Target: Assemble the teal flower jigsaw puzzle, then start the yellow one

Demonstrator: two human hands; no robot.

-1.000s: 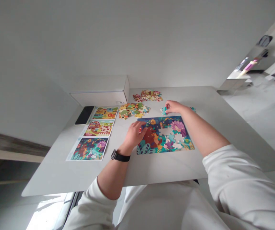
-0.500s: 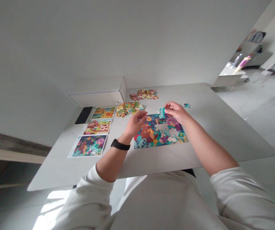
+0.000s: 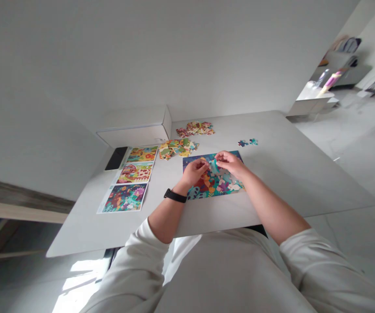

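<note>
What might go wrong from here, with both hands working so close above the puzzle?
The left hand and right hand are right over the jigsaw puzzle, so they might nudge pieces already laid. The teal piece between them might slip and drop onto the puzzle. The small loose pieces lie apart from the other piles, so they may be overlooked.
</note>
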